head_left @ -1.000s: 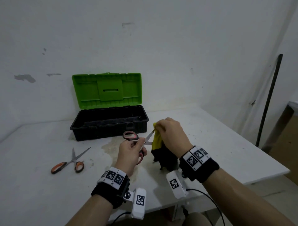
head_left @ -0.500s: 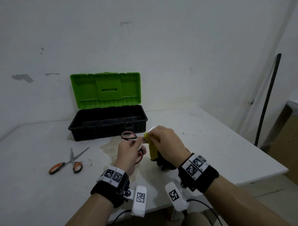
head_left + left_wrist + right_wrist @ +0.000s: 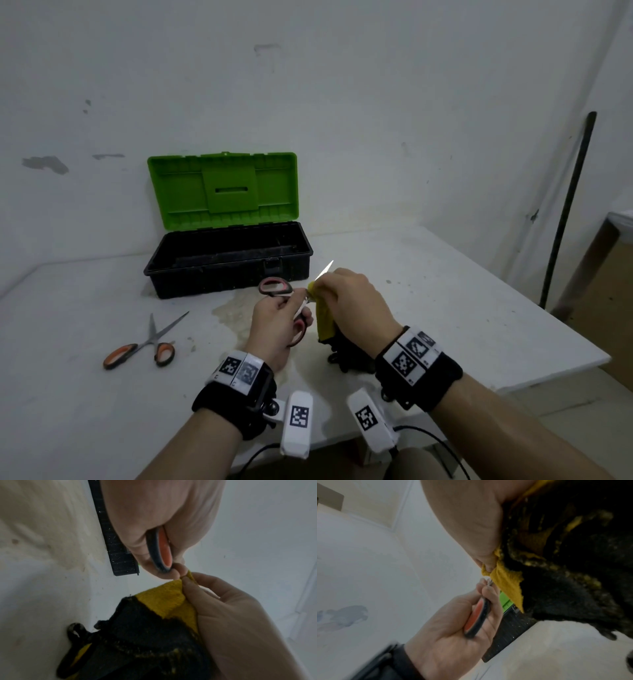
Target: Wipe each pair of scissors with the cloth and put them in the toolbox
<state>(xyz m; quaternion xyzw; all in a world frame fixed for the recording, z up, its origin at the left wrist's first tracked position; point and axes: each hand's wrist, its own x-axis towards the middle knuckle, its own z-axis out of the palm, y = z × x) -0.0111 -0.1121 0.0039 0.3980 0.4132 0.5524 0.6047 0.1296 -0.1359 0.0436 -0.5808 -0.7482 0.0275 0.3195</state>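
My left hand [image 3: 279, 320] grips the handles of a pair of red-and-black scissors [image 3: 274, 287], blades pointing up and to the right. My right hand [image 3: 352, 301] pinches a yellow-and-black cloth [image 3: 323, 318] around the blades close to the pivot; the bare blade tip [image 3: 327, 267] sticks out beyond it. The left wrist view shows the scissors handle [image 3: 161, 553] in my left fingers and the cloth [image 3: 164, 599] pinched by the right hand. A second pair, the orange-handled scissors [image 3: 144, 344], lies half open on the table at the left. The black toolbox [image 3: 227, 260] stands behind with its green lid [image 3: 222, 190] up.
The white table [image 3: 462, 308] ends close on the right and front. A dark pole [image 3: 568, 205] leans against the wall at the right. A yellowish stain [image 3: 233, 308] marks the table in front of the toolbox.
My right hand has slid the cloth down the blades toward the pivot, so the blade tip now shows beyond it. The left hand has kept its hold on the handles.
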